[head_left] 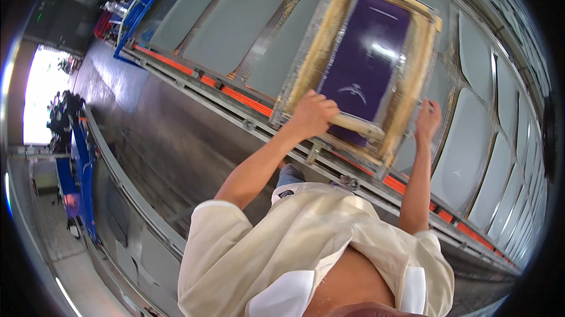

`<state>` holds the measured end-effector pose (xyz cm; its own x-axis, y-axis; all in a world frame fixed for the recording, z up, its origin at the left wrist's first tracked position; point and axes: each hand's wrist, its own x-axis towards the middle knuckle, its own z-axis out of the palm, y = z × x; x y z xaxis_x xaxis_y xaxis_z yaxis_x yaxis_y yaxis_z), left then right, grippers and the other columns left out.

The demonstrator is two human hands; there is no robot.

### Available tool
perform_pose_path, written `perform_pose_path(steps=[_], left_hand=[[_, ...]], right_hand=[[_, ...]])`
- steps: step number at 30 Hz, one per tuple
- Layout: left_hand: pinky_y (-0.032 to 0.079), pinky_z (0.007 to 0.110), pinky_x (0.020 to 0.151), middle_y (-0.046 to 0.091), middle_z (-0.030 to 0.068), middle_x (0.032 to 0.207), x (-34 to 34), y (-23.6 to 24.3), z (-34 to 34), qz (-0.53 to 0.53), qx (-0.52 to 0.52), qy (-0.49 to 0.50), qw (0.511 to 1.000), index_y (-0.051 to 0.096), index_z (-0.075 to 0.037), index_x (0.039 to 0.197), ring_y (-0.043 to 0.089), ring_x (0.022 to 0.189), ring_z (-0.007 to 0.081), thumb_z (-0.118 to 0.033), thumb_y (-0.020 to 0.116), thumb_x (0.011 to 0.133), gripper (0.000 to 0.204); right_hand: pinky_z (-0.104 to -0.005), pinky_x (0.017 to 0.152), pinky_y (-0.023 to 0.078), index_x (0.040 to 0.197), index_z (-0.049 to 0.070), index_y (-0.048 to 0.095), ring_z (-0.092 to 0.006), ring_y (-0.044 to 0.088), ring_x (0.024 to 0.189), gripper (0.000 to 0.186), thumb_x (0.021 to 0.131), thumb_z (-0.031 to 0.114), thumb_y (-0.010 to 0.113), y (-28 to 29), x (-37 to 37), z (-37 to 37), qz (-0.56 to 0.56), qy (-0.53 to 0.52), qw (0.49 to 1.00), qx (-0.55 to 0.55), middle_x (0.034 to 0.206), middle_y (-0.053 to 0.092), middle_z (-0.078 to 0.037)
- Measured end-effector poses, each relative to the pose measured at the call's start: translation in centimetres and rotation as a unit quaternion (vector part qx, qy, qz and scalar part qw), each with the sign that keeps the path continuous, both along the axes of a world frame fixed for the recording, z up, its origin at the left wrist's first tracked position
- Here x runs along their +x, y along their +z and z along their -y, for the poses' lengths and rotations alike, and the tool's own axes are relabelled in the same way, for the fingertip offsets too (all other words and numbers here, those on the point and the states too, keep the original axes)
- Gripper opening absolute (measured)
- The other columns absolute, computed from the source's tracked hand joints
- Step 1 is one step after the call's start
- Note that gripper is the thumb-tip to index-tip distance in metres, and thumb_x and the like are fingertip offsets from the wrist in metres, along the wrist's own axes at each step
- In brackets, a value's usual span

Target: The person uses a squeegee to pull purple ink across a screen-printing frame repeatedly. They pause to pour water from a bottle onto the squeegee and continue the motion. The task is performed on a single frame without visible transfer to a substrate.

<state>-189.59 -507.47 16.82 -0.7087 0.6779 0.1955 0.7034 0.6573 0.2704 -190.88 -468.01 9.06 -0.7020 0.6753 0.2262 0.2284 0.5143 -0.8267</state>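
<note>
While the left hand point(318, 112) clamps the left end of the squeegee point(358, 125), which lies crosswise at the screen frame's point(419, 75) near end, the curled right hand point(428, 118) sits farther off, just beside the frame's right edge, its grip unclear.

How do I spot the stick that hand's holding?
Find the long table with grey panels, then the yellowish frame over them. Near the frame's lower end, across its purple middle, lies a pale bar, gripped by the person's left hand. Unlike the frame's sides, it crosses the purple.
</note>
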Motion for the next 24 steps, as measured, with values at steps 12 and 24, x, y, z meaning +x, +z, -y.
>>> perform_pose_path(steps=[12,24], left_hand=[[0.043,0.038,0.083,0.07,-0.0032,0.106,-2.8,-3.6,19.9,-0.03,-0.012,-0.043,0.999,0.072,-0.014,0.103,0.061,0.087,0.0204,-0.006,0.076,0.058,0.046],[0.041,0.038,0.08,0.07,-0.0006,0.102,-20.5,-6.4,12.2,-0.061,0.031,-0.073,0.995,0.07,-0.011,0.098,0.061,0.087,0.0221,-0.001,0.069,0.065,0.034]], right_hand=[[-0.0412,0.075,0.051,0.104,0.003,0.069,-0.0309,0.067,0.077,0.032,0.094,0.033,0.066,-1.3,-5.9,18.9,0.082,-0.057,0.992,-0.073,0.085,0.071,-0.017],[-0.0505,0.068,0.049,0.104,0.005,0.066,-0.0424,0.062,0.069,0.026,0.095,0.03,0.065,-4.5,-6.5,18.7,0.143,-0.06,0.988,-0.027,0.074,0.063,-0.023]])
